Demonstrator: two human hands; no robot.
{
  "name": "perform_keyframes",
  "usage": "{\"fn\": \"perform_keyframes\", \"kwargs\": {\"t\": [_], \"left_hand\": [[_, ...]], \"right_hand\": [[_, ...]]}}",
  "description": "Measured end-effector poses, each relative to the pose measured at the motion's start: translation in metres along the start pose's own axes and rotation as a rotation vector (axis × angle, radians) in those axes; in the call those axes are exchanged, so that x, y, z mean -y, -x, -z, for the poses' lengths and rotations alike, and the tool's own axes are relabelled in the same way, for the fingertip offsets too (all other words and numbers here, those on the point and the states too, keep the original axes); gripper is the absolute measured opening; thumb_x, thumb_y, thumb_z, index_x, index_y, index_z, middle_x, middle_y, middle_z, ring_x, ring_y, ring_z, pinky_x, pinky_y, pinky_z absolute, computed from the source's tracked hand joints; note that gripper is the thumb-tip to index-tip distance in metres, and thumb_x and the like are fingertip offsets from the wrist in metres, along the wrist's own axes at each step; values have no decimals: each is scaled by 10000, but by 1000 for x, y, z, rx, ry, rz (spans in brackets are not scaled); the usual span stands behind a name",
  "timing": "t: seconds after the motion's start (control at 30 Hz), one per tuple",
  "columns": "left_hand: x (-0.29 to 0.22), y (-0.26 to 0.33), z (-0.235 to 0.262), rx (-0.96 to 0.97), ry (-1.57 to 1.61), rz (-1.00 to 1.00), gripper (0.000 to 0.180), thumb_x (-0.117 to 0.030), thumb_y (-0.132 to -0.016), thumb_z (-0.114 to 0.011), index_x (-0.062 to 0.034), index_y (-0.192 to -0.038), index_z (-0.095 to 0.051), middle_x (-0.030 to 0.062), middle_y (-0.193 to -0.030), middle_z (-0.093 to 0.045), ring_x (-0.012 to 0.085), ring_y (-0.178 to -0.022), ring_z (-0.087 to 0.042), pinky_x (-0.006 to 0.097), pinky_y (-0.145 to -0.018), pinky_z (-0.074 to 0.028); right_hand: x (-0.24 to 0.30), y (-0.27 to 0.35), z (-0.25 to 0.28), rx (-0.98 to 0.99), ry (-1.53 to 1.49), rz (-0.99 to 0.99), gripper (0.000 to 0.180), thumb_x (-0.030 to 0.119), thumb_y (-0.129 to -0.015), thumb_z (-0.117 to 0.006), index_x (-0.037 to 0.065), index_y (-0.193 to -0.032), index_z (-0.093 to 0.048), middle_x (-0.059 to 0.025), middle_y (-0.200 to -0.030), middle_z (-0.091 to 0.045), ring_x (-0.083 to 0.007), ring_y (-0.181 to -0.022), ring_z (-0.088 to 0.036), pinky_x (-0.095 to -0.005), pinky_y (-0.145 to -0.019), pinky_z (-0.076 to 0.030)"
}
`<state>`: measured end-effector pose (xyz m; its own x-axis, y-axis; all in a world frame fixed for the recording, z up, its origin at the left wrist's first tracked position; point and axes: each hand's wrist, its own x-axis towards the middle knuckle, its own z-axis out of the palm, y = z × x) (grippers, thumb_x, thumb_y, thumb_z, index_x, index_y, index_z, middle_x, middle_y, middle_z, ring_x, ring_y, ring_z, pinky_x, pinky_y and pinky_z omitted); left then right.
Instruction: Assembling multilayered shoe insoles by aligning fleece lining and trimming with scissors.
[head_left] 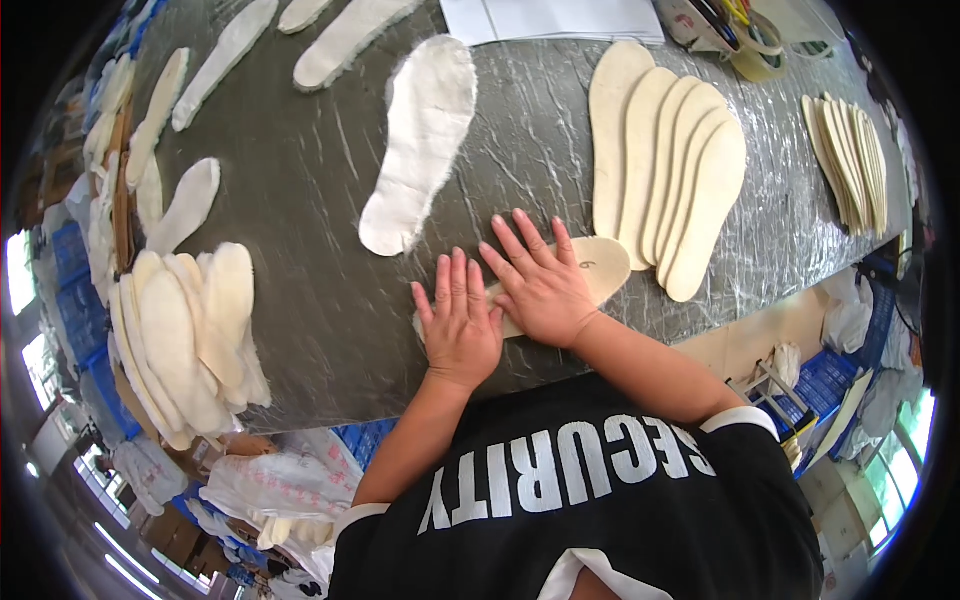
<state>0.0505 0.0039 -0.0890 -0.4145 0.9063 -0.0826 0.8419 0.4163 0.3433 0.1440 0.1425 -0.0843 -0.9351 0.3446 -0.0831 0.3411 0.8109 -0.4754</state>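
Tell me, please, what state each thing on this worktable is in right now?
Left hand: flat, fingers spread, pressing the insole.
Right hand: flat, pressing the same insole.
Insole: lying flat under both hands.
Fabric cutout: lying flat, alone.
Fanned insoles: overlapping, flat.
Left pile: loosely heaped.

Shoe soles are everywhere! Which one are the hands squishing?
The tan insole lying crosswise at the table's near edge. Both the left hand and right hand press flat on it; the others lie untouched.

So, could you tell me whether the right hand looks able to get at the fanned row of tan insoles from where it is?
Probably yes. The right hand lies flat on a tan insole whose tip reaches the fanned row of tan insoles, and only bare grey table lies between.
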Motion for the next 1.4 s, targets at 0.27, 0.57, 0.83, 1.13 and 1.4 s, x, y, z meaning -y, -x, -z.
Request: {"fn": "perform_keyframes", "kwargs": {"t": [0.27, 0.57, 0.83, 1.13, 1.4], "left_hand": [[1, -3, 13, 23, 191, -59, 665, -341, -751, -714, -6, -1277, -483, 170, -1457, -377, 340, -1359, -319, 549, -1106, -198], [78, 71, 137, -489, 277, 292, 41, -4, -817, -618, -34, -838, -635, 134, -807, -641, 315, -733, -625, 400, -667, -505], [209, 42, 208, -617, -273, 326, 137, -63, -818, -650, 2, -933, -613, 174, -937, -623, 374, -926, -553, 468, -842, -438], [288, -153, 157, -232, -700, 475, 158, -211, -772, -648, -96, -870, -694, 56, -898, -661, 250, -980, -575, 464, -877, -373], [268, -166, 190, -872, -449, 359, 53, -162, -748, -637, -151, -727, -590, -1, -805, -635, 235, -849, -594, 452, -774, -375]], "right_hand": [[-26, 10, -1, -243, -349, 124, 517, 49, -766, -573, 57, -1282, -533, -157, -1407, -485, -342, -1367, -374, -516, -1131, -232], [-13, 23, 38, -524, -553, 61, 251, 16, -829, -534, 32, -1073, -591, -170, -1233, -603, -376, -1239, -487, -471, -1043, -371], [1, 5, 15, -425, -467, 2, 163, -23, -778, -607, 28, -932, -623, -143, -1098, -630, -348, -1072, -556, -432, -934, -445], [22, -9, 16, -395, -402, 19, 175, -32, -747, -644, 33, -908, -622, -136, -1091, -630, -355, -1025, -572, -438, -894, -464], [8, 26, 13, -442, -489, -199, 140, -43, -772, -611, 15, -899, -623, -153, -1061, -646, -337, -992, -605, -395, -871, -480]]}}
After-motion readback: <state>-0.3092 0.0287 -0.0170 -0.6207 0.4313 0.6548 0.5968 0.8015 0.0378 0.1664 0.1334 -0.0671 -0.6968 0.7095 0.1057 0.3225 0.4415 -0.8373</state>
